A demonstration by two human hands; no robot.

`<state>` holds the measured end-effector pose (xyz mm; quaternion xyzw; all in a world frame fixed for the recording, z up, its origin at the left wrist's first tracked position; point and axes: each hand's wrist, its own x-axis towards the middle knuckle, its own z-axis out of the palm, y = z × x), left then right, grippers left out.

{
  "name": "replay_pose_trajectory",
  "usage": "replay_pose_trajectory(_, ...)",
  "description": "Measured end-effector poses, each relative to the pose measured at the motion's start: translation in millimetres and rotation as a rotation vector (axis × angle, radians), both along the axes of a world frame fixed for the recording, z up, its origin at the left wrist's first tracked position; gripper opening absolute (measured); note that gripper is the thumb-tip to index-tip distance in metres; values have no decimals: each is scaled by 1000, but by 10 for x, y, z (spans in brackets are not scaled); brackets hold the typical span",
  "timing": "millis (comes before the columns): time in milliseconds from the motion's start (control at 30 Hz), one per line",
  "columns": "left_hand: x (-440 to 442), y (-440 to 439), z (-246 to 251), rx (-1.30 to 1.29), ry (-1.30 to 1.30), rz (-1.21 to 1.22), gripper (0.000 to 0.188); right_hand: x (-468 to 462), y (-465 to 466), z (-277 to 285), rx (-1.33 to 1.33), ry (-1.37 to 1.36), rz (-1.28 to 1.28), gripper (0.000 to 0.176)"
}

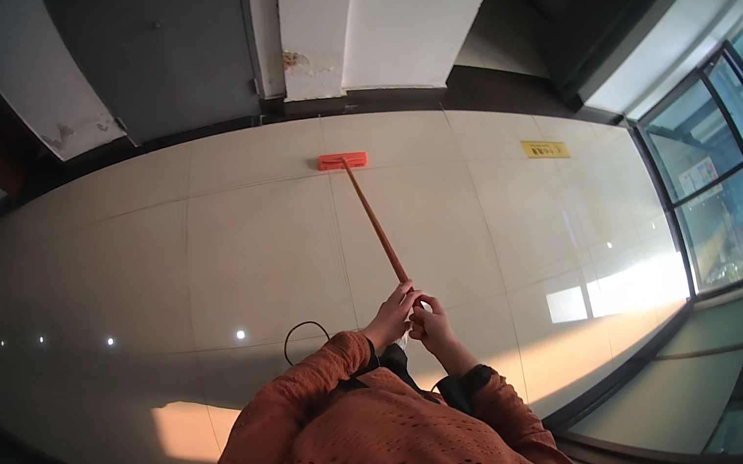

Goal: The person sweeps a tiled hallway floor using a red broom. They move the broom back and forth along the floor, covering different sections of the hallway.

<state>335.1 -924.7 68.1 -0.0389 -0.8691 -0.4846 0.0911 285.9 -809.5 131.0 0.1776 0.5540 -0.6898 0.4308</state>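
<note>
A long brown pole [375,224] runs from my hands away across the tiled floor [256,252] to a flat red broom or mop head [353,160], which rests on the tiles near the dark baseboard. My left hand [395,316] is closed around the pole near its close end. Just right of it and touching it, my right hand [433,327] grips the same end of the pole. Something white shows between and below the hands, partly hidden by them. A thin black cord [301,325] loops out beside my left forearm.
Beyond the floor stand white wall pillars [311,19] with peeling paint low down and a grey door [161,53]. A yellow floor sticker [545,149] bearing writing lies to the right. Dark-framed glass windows [726,169] close off the right side. Sunlight falls on the floor in patches.
</note>
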Motion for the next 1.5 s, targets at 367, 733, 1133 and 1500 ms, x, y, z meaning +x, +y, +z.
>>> replay_pose_trajectory(367, -425, -966, 276, -17, 29, 229, 69, -803, -1065, 215, -78, -14, 157, 44)
replay_pose_trajectory(733, -1251, -1918, 288, -67, -156, 294, 67, -2463, -2080, -202, -92, -2, 145, 59)
replay_pose_trajectory(1133, -2140, -1973, 10, -140, -179, 55, 65, -2281, -1197, 802, -48, -14, 349, 67)
replay_pose_trajectory(1500, -2682, -2247, 2, -70, -318, -108, 77, -2454, -1533, 736, 206, 369, 444, 65)
